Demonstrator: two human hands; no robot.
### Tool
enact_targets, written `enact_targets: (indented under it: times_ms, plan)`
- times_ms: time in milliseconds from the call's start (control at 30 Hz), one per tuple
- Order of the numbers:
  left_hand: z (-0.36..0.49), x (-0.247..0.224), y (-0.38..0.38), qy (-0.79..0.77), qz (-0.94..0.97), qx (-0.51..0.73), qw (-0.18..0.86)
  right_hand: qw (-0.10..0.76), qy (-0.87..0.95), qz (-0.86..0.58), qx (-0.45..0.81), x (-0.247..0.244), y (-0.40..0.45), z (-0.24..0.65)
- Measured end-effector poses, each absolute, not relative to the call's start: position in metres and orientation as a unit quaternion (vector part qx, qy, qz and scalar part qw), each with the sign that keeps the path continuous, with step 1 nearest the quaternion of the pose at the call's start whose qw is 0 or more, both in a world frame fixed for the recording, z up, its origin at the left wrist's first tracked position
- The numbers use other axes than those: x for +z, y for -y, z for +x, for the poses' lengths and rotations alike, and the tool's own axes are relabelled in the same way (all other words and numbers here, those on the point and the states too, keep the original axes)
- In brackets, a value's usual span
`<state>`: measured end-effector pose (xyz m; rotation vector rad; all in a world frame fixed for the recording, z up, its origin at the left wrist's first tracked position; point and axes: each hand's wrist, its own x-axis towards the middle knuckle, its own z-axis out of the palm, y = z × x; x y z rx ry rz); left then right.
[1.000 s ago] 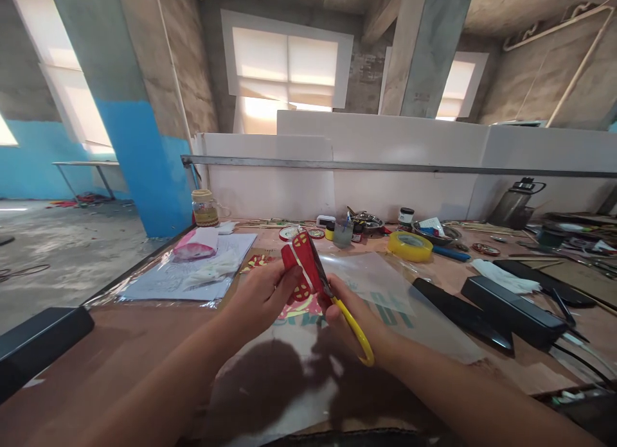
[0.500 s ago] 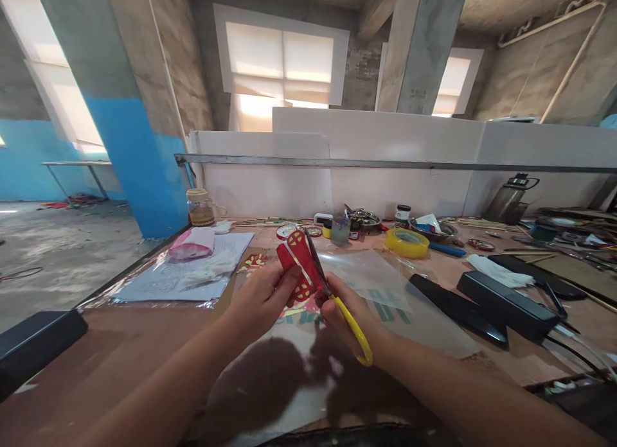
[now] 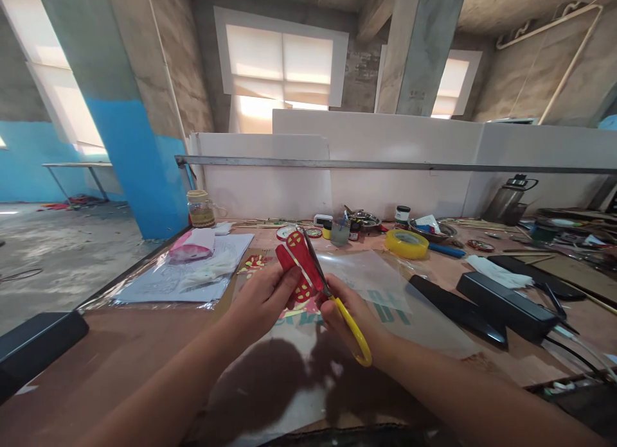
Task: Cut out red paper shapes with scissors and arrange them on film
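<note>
Pinched between the thumb and fingers of my left hand (image 3: 270,289) is a red piece with yellow cut-out-like patterns and a white stripe (image 3: 301,257); its material is hard to make out. My right hand (image 3: 354,315) grips yellow-handled scissors (image 3: 351,328), their dark blades pointing up and lying along the right edge of the red piece. The blades look nearly closed. Below both hands lies a translucent plastic sheet (image 3: 405,312) with green print. More red and yellow patterned pieces (image 3: 254,262) rest behind my left hand.
White papers (image 3: 231,248) lie at left. Along the back stand a jar (image 3: 200,209), a cup with brushes (image 3: 340,230) and a yellow tape roll (image 3: 406,243). A black box-shaped device (image 3: 506,306) with cables, a white cloth (image 3: 499,270) and a dark bottle (image 3: 506,200) occupy the right.
Almost nothing differs. Both hands, the red piece and the scissors keep nearly the same place, with the blades perhaps slightly closer together.
</note>
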<state>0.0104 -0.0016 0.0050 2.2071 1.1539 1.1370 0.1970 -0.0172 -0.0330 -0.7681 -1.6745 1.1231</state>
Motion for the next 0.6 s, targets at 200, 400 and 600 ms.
enact_targets:
  times_ms: [200, 400, 600]
  plan:
    - [0.0091, 0.0044, 0.0015, -0.413, 0.782, 0.412, 0.219, 0.472, 0.693, -0.312, 0.447, -0.0348, 0.0149, 0.1986]
    - [0.0083, 0.0037, 0.0009, -0.412, 0.779, 0.417, 0.223, 0.484, 0.675, -0.311, 0.463, -0.0399, 0.0102, 0.1961]
    - [0.0084, 0.0038, -0.0002, -0.397, 0.784, 0.424, 0.219, 0.493, 0.666, -0.303, 0.471, -0.0407, 0.0095, 0.1952]
